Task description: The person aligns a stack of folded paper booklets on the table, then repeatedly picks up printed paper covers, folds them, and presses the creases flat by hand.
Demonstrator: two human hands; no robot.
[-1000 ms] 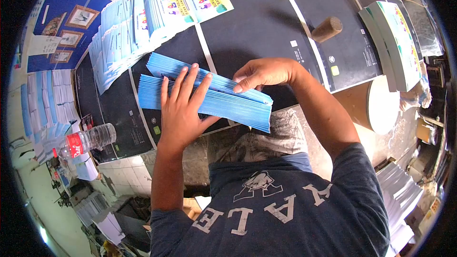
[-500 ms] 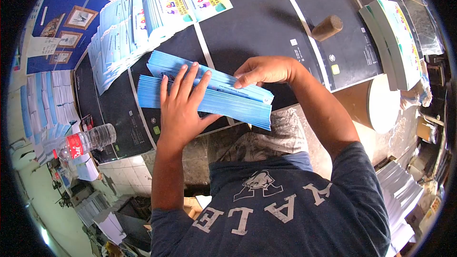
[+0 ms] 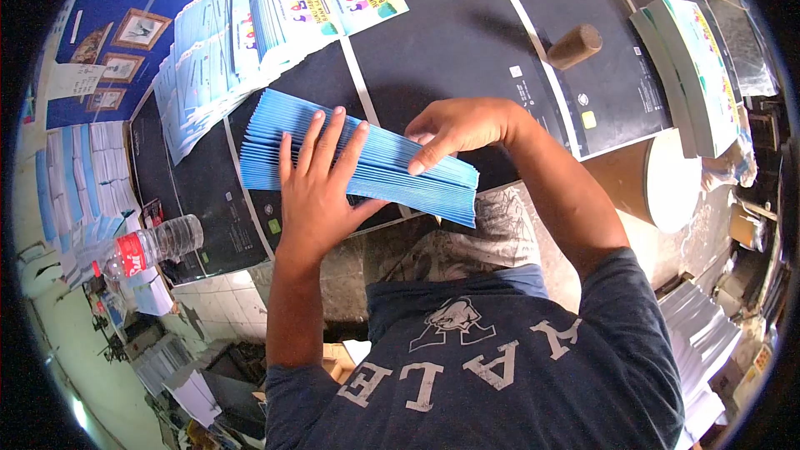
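Note:
A fanned stack of blue folded booklets (image 3: 375, 154) lies on the black table in front of me, its many folded edges showing as fine stripes. My left hand (image 3: 321, 171) rests flat across the stack's left half, fingers spread and thumb out to the right. At the far right edge, my right hand (image 3: 450, 135) grips the booklets, thumb pressed on top and the other fingers curled behind, partly hidden.
Overlapping printed sheets and booklets (image 3: 275, 17) cover the table's far left. A wooden pestle-like tool (image 3: 575, 47) stands to the right, and a thick booklet stack (image 3: 687, 75) sits at the right edge. A plastic bottle (image 3: 158, 247) is at the left edge.
The gap across the stack, where a printed cover showed, has closed into one continuous fan of edges. My right thumb has shifted slightly down; my left hand stays nearly still.

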